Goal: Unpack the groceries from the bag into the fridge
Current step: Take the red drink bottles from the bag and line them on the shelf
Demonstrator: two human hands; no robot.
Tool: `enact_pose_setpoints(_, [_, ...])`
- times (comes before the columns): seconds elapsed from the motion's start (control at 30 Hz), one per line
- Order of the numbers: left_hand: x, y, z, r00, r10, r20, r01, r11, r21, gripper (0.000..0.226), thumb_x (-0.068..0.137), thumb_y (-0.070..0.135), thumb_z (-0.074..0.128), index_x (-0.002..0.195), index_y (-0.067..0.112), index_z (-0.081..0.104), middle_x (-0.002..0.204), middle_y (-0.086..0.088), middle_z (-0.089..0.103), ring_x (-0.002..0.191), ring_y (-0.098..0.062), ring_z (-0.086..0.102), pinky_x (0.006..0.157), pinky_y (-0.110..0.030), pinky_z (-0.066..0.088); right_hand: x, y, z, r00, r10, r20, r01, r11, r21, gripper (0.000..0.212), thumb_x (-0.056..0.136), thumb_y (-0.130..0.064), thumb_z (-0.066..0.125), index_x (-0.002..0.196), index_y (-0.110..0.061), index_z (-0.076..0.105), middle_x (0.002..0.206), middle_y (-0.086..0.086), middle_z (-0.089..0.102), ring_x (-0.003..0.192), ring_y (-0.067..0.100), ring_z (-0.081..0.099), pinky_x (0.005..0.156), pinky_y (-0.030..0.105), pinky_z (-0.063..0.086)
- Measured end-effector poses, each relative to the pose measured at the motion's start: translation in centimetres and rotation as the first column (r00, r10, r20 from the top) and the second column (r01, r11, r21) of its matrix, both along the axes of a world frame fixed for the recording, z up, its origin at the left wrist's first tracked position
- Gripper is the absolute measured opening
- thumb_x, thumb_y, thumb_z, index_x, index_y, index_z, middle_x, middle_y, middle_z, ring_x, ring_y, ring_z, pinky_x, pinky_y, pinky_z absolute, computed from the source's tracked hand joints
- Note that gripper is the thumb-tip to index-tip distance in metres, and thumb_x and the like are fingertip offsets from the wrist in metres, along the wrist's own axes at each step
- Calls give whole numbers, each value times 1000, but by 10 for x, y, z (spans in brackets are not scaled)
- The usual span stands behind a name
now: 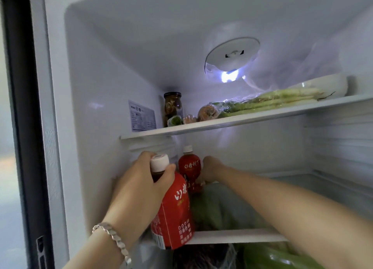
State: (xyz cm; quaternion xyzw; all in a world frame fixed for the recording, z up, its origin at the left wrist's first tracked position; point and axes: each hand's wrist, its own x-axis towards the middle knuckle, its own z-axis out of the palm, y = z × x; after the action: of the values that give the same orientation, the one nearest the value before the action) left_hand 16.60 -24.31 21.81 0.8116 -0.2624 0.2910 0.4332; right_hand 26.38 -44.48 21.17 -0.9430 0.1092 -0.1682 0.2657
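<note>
Gripping a red bottle (173, 214) by its neck, the left hand (141, 180) stands it upright while the right hand (210, 171), at two o'clock, closes around a second bottle (189, 168), seemingly making room.

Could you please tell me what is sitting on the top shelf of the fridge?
On the top shelf: a dark jar at the back left, small wrapped items, long pale green stalks in plastic, and a white bowl. Whatever is behind the stalks is hidden.
</note>
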Motion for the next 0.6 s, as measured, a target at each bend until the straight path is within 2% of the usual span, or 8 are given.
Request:
enact_pose_setpoints(0.1, [-1, 0, 0, 1000, -1, 8, 1, 1000, -5, 15, 86, 44, 54, 82, 37, 41, 77, 14, 56, 66, -2, 55, 48, -14, 36, -38, 0, 9, 978, 210, -17, -206, 972, 116, 75, 74, -19, 77, 137, -9, 39, 135, 10, 49, 119, 24, 52, 100, 36, 46])
enact_pose_setpoints(0.17, [0, -2, 0, 999, -33, 4, 33, 999, -9, 14, 87, 44, 53, 81, 37, 41, 77, 12, 57, 67, -3, 56, 50, -18, 40, -72, 6, 12, 857, 510, -75, -458, 820, 343, 72, 77, -16, 74, 139, -17, 36, 137, 6, 50, 121, 20, 51, 105, 36, 42])
enact_pose_setpoints(0.23, [1, -8, 1, 993, -114, -13, 114, 993, -18, 11, 87, 43, 53, 90, 35, 46, 81, 11, 60, 71, -5, 60, 56, -22, 47, -102, 18, 7, 769, 638, -27, -576, 712, 403, 74, 77, -14, 74, 139, -22, 34, 134, 3, 53, 122, 17, 52, 105, 34, 42])
enact_pose_setpoints(0.3, [0, -20, 3, 985, -173, -14, 173, 985, 18, 17, 88, 41, 53, 100, 28, 50, 86, 9, 62, 76, -4, 60, 63, -22, 50, -117, 29, -1, 777, 621, 104, -618, 721, 314, 72, 69, -17, 79, 131, -24, 43, 124, -1, 61, 114, 14, 58, 99, 33, 47])
enact_pose_setpoints(0.37, [-1, -32, 4, 979, -204, 20, 204, 979, 23, 25, 90, 39, 51, 110, 24, 47, 88, 10, 59, 76, 0, 55, 62, -16, 46, -125, 29, -4, 826, 517, 223, -562, 778, 280, 60, 68, -16, 82, 118, -28, 51, 110, -5, 66, 98, 4, 64, 87, 24, 53])
enact_pose_setpoints(0.47, [-2, -40, -7, 974, -215, 71, 214, 976, 33, 36, 95, 38, 39, 129, 27, 34, 105, 6, 52, 78, -2, 52, 60, -14, 42, -132, 12, -4, 870, 411, 274, -481, 829, 285, 42, 71, -14, 79, 97, -32, 52, 95, -10, 67, 75, -5, 65, 64, 11, 52])
enact_pose_setpoints(0.53, [3, -40, -29, 984, -150, 96, 128, 971, 201, 33, 99, 34, 34, 130, 24, 36, 121, 2, 44, 93, -9, 52, 77, -21, 46, -130, 0, -5, 911, 310, 272, -381, 885, 268, 45, 69, -19, 80, 102, -26, 50, 100, -5, 65, 78, 0, 62, 63, 13, 52])
enact_pose_setpoints(0.6, [11, -40, -57, 990, -91, 108, 29, 879, 476, 30, 100, 29, 31, 125, 20, 45, 126, 1, 44, 105, -15, 50, 91, -27, 43, -118, -9, -8, 951, 153, 269, -210, 957, 201, 61, 67, -27, 82, 114, -19, 44, 104, -3, 60, 87, 7, 59, 69, 20, 50])
